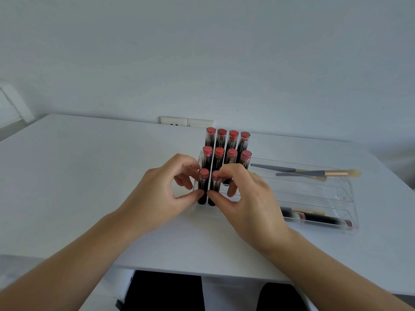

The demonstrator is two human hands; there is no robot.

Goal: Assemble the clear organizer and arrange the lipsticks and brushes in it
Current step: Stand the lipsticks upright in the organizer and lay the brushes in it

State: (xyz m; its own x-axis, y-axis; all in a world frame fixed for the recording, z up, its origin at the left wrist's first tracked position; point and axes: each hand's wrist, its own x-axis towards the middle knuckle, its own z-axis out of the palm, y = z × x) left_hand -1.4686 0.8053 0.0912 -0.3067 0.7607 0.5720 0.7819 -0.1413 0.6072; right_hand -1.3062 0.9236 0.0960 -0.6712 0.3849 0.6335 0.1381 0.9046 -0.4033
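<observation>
A clear tiered organizer [203, 209] stands mid-table with several dark lipsticks [232, 140] upright in its rows, their pink caps up. In the front row stand two lipsticks. My left hand [166, 191] pinches the left one [203, 185] between thumb and fingers. My right hand [244, 198] pinches the right one [215, 189] the same way. To the right lies a clear stepped tray [336, 196]. Two brushes [314, 172] with grey handles and gold ferrules lie in its far step, and lipsticks [318, 217] lie flat in its near step.
The white table [78, 176] ends at a near edge just below my wrists. A white wall with sockets [186, 122] stands right behind the organizer. Dark shapes show under the table edge.
</observation>
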